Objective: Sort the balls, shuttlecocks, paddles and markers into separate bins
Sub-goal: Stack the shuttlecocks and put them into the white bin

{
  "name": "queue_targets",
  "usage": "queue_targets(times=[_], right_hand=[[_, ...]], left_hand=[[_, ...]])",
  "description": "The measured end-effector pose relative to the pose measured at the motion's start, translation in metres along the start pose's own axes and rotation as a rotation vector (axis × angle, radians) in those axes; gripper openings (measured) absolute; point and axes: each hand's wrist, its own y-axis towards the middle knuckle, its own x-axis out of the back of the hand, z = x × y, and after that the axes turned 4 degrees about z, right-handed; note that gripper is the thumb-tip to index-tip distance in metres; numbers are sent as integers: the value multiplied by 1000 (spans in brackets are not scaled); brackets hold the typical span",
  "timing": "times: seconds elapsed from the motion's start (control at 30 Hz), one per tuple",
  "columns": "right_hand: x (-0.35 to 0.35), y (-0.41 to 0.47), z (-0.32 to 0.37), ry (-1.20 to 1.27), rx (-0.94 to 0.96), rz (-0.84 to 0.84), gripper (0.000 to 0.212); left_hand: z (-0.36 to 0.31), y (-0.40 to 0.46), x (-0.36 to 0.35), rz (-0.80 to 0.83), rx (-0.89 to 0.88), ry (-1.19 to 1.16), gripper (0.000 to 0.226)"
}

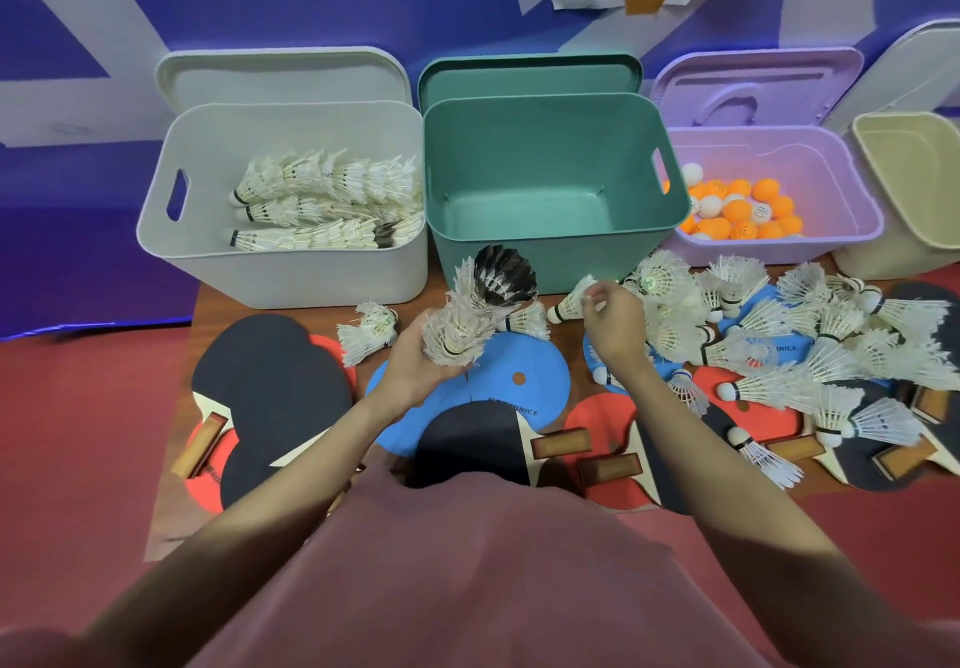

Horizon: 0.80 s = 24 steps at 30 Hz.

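Observation:
My left hand (415, 363) grips a nested stack of shuttlecocks (467, 319) with a black-feathered one on top, held above the paddles. My right hand (613, 322) pinches a single white shuttlecock (571, 301) by its feathers, just right of the stack. A pile of loose shuttlecocks (779, 335) lies on the table at the right. The white bin (208, 158) holds rows of stacked shuttlecocks. The green bin (545, 148) holds nothing. Orange and white balls (737, 210) lie in the purple bin (841, 174). Paddles (270, 376) in black, red and blue cover the table.
A beige bin (909, 158) stands at the far right. Bin lids lean upright behind the bins against a blue wall. Two loose shuttlecocks (366, 332) lie left of my left hand. The table's front edge is near my body.

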Motion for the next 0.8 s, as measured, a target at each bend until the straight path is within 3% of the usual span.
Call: queue_targets(times=[0.3, 0.4, 0.57, 0.7, 0.8], right_hand=[[69, -65, 55, 318, 539, -474, 5], [72, -76, 60, 287, 649, -405, 6], [61, -75, 64, 191, 679, -82, 9], [68, -69, 79, 321, 611, -8, 15], [70, -68, 87, 408, 583, -54, 22]], left_hand=[[12, -5, 1, -7, 26, 96, 51], [6, -3, -5, 20, 20, 107, 48], [-1, 2, -13, 32, -28, 99, 44], [-3, 4, -12, 24, -2, 53, 44], [0, 4, -8, 20, -26, 33, 44]])
